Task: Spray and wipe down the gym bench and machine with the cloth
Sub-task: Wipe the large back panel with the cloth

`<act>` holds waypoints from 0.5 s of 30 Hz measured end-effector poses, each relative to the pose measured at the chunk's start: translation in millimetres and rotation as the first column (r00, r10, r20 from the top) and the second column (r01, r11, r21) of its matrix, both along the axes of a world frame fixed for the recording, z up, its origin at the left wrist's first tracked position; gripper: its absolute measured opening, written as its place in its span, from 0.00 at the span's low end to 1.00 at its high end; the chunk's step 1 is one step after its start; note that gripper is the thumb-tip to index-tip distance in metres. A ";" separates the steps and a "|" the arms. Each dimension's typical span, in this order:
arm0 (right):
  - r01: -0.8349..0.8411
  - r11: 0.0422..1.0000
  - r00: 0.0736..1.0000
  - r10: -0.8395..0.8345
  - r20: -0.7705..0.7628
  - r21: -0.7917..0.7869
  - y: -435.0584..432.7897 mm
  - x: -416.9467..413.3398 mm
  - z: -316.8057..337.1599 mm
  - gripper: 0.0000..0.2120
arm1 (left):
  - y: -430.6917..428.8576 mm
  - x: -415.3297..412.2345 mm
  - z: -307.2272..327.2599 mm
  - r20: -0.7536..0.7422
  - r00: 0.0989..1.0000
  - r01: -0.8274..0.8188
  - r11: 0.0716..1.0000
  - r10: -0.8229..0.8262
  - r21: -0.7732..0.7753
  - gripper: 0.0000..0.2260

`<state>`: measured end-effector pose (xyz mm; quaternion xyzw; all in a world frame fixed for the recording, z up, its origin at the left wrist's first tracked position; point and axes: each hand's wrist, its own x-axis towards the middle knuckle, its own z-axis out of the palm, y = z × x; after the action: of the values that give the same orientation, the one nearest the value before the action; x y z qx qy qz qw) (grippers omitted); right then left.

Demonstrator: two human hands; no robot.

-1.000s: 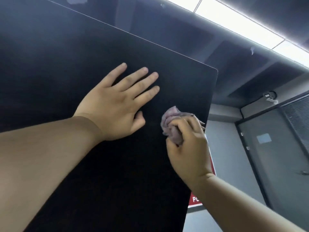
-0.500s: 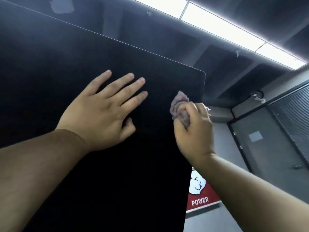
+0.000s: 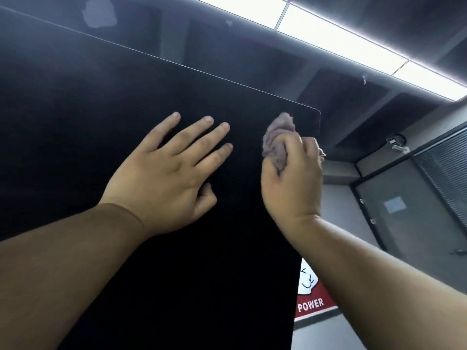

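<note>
Near 1 o'clock, by the top right corner of the panel (image 3: 126, 102): grips the bunched cloth (image 3: 278, 136) in the right hand (image 3: 290, 185), fingers curled tight round it, and holds it against the black surface. At 9 o'clock from the cloth, lays the left hand (image 3: 164, 178) flat on the panel, fingers straight and spread apart. Beyond, at 5 o'clock, a red POWER sign (image 3: 312, 303).

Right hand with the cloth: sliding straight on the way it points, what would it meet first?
Probably the top right corner of the black panel; the cloth in the right hand is just below it. Beyond looks free, though depth is unclear.
</note>
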<state>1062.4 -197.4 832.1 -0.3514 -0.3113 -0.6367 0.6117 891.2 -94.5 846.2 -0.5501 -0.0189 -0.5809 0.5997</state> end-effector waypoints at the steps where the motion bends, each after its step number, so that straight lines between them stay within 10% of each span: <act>1: 0.024 0.997 0.999 -0.021 0.033 -0.078 5.0 -0.5 -15.9 0.09 | -0.4 0.3 -0.5 -0.002 1.000 0.006 1.000 -0.006 -0.002 0.27; 5: 0.092 0.883 0.982 -0.006 0.186 -0.460 2.5 -3.1 -68.3 0.12 | -3.0 -0.7 -2.5 -0.006 1.000 -0.010 1.000 0.010 -0.029 0.26; 10: -0.079 0.993 0.997 0.079 -0.003 -0.085 -44.9 -15.6 9.1 0.10 | -3.0 -10.8 -3.9 -0.050 0.998 0.035 0.999 -0.037 -0.034 0.26; 15: -0.045 0.988 0.999 0.043 -0.018 -0.146 2.8 -51.2 0.3 0.07 | 12.3 -63.6 5.7 0.156 0.986 0.061 0.998 -0.055 -0.035 0.29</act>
<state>1011.2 -194.5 832.4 -0.3932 -0.3600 -0.5959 0.6006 827.7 -82.3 852.0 -0.5152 -0.0612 -0.6386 0.5683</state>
